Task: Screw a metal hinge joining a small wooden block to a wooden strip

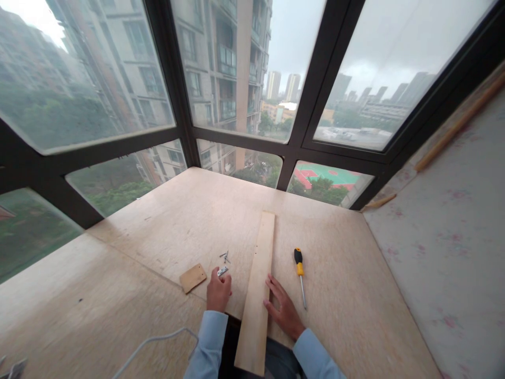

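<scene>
A long pale wooden slat (258,284) lies on the plywood platform (158,252), running away from me between my hands. My left hand (218,291) is closed, its fingertips pinched on a small metal bracket (222,271) left of the slat. My right hand (282,306) lies flat and open, fingers against the slat's right edge. A few loose screws (225,256) rest just beyond the bracket. A small plywood square (193,277) sits to the left of my left hand. A yellow-and-black-handled screwdriver (300,273) lies right of the slat.
Large dark-framed windows (292,152) wall the platform's far and left sides. A floral padded wall (453,237) rises on the right. A white cable (153,342) curls near the front left. Something metallic (11,368) shows at the bottom left corner.
</scene>
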`<state>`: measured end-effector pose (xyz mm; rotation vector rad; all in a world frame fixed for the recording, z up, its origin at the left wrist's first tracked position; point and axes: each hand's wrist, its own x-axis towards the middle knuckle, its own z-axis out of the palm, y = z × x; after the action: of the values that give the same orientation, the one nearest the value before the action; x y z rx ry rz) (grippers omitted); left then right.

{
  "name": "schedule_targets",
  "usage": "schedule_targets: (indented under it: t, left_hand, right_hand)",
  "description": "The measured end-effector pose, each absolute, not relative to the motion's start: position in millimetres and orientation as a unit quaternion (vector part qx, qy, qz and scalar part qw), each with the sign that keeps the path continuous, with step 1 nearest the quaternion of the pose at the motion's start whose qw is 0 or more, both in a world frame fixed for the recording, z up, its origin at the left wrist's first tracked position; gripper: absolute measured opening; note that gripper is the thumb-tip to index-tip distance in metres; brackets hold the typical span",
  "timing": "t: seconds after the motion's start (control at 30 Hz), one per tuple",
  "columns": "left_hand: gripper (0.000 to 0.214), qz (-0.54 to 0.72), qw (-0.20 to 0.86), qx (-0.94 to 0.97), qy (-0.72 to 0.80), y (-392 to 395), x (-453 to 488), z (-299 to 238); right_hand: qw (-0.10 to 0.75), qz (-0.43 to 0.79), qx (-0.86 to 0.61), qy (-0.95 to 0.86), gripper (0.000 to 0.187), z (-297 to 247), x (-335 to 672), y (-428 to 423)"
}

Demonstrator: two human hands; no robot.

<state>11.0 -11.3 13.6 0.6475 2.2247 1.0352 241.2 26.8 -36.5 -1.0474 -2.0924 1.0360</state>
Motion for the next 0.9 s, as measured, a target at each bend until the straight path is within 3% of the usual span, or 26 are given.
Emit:
schedule_targets:
  t: [0.23, 0.43, 0.63, 0.9]
  left_hand:
    - [0.052, 0.352, 0.125, 0.504, 0.778, -30.4, 47.9, -16.8]
    - [0.043, 0.238, 0.024, 0.573, 0.784, -46.5, 55.2, -28.2]
    - [0.048, 0.123, 0.012, 0.566, 0.815, -48.2, 34.6, -24.1]
    - [0.060, 0.109, 0.036, 0.547, 0.829, -45.2, 6.4, -16.1]
  right_hand:
    - [0.256, 0.388, -0.377, -0.801, 0.052, -32.9, 204.0, 41.6]
    - [0.221, 0.366, -0.347, -0.834, 0.052, -35.5, 157.9, 56.4]
    - [0.200, 0.348, -0.322, -0.857, 0.054, -30.2, 120.2, 67.2]
    - [0.234, 0.407, -0.262, -0.843, 0.059, -31.0, 148.3, 99.3]
